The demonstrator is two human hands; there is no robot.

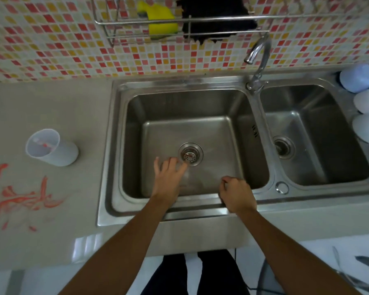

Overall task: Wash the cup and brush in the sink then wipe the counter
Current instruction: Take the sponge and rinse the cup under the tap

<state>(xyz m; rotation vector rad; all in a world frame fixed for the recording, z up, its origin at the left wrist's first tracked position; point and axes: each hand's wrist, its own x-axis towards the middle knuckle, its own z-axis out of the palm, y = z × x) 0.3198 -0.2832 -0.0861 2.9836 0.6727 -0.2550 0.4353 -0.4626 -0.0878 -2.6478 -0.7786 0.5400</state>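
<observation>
A white plastic cup [51, 147] stands on the grey counter [51, 107] left of the sink, with a small red-marked brush [43, 143] lying inside it. Red smears [21, 196] streak the counter in front of the cup. My left hand [168, 177] hovers over the large left basin [136, 116] near the drain [190, 154], fingers spread and empty. My right hand [238, 193] sits at the basin's front rim, fingers curled with nothing visible in them. The faucet [258, 58] spout points toward the left basin; no water runs.
A smaller right basin [349, 145] lies beside the large one. Three pale round objects [366, 103] line the far right edge. A wire wall rack [179, 26] holds a yellow sponge [158, 18] and a dark cloth [217, 15].
</observation>
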